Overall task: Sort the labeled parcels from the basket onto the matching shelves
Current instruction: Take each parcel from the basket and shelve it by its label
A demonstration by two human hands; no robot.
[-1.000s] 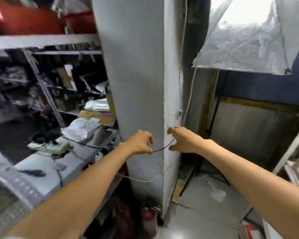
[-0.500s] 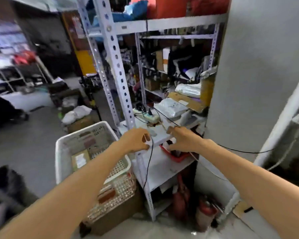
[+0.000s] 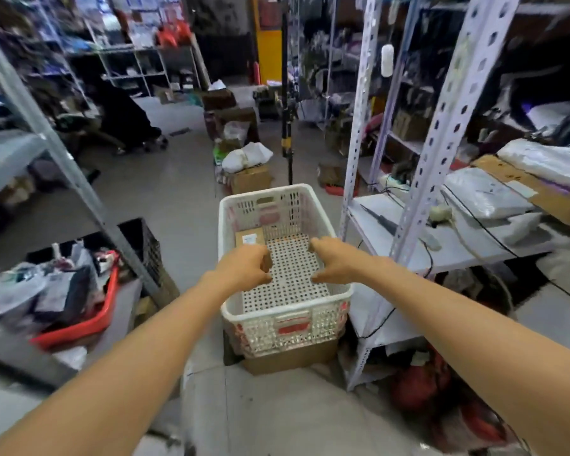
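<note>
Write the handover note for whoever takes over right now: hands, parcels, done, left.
Left hand and right hand: fingers curled, holding nothing, above the white basket.
Basket: one brown labelled parcel in its far left corner; no other seen.
On the shelf at right lie white bagged parcels.
Left: take that parcel, read its label, shelve it.

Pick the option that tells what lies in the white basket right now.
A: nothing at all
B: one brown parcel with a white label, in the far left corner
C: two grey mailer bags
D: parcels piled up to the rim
B: the white basket holds a single brown parcel with a white label in its far left corner, and the rest of its perforated floor that shows is bare.
</note>
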